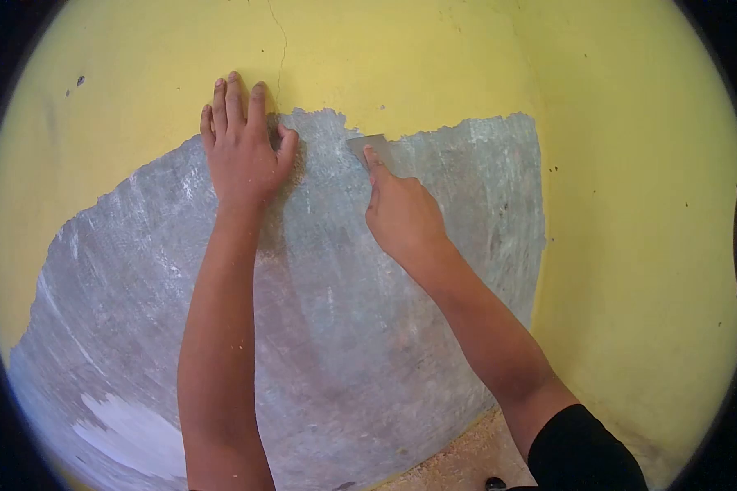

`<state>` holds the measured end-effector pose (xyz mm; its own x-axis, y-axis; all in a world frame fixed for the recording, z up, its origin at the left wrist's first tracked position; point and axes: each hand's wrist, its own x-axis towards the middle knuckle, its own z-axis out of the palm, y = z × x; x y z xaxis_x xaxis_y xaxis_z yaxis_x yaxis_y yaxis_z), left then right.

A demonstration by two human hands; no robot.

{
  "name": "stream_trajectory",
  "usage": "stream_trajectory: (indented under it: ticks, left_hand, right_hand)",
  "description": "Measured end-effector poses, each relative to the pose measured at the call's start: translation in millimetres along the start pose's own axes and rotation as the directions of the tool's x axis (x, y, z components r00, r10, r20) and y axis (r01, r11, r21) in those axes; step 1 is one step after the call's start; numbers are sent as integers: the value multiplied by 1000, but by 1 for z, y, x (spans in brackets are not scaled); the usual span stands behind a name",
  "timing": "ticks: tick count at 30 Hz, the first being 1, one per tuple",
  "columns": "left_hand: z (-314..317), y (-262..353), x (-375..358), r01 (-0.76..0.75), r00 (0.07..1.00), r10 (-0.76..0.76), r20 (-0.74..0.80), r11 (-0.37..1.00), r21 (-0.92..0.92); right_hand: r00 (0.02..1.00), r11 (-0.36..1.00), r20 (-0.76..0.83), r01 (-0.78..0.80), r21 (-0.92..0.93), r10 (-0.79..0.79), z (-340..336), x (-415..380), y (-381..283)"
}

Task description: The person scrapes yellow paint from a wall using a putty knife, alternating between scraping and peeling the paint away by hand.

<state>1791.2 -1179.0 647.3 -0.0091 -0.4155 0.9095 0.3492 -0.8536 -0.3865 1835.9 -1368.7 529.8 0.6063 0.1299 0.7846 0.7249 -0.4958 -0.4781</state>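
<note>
My left hand (pixel 244 151) lies flat against the wall with its fingers spread, fingertips on the yellow paint (pixel 401 57) and palm over the bare grey patch (pixel 327 245). In my right hand (pixel 405 209) is a scraper (pixel 368 146), a flat metal blade with my index finger stretched along it. The blade's front edge meets the ragged border between yellow paint and grey surface. Its handle is hidden inside my closed fingers.
A thin crack (pixel 283 49) runs down the yellow paint above my left hand. The wall's yellow side (pixel 630 245) turns at a corner on the right. Brownish floor (pixel 467 454) shows at the bottom, beside a small black object (pixel 495 484).
</note>
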Motion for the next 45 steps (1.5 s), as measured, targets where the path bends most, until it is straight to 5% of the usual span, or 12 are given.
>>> stream_trajectory:
  ticks: [11,15,19,21,27,33,39,45]
  left_hand:
    - [9,0,-1,-37,998,38,-53,999,18]
    - [15,0,1,-60,995,63,-74,997,40]
    - [16,-2,-3,-37,994,40,-98,999,36]
    - [15,-3,-4,-33,995,35,-97,999,28]
    - [7,0,-6,-23,999,25,-45,999,44]
    - [5,2,-4,-17,999,18,-29,999,37]
    - [9,0,-7,-22,999,24,-35,999,42]
    - [15,-1,-6,-58,994,62,-88,997,48]
  right_hand:
    - [990,988,115,-65,-143,82,8,26,-18]
    - [923,989,-356,133,-64,-148,15,97,-24]
    - [907,976,-362,190,-107,-216,-13,117,-21]
    - [959,977,-192,192,-93,-206,-28,102,-9]
    - [989,991,-60,136,2,-136,-15,29,18]
    - [973,955,-173,194,226,-156,8,15,13]
    - [995,997,-95,-12,73,19,11,18,-14]
    - [973,996,-216,85,14,-80,10,29,-10]
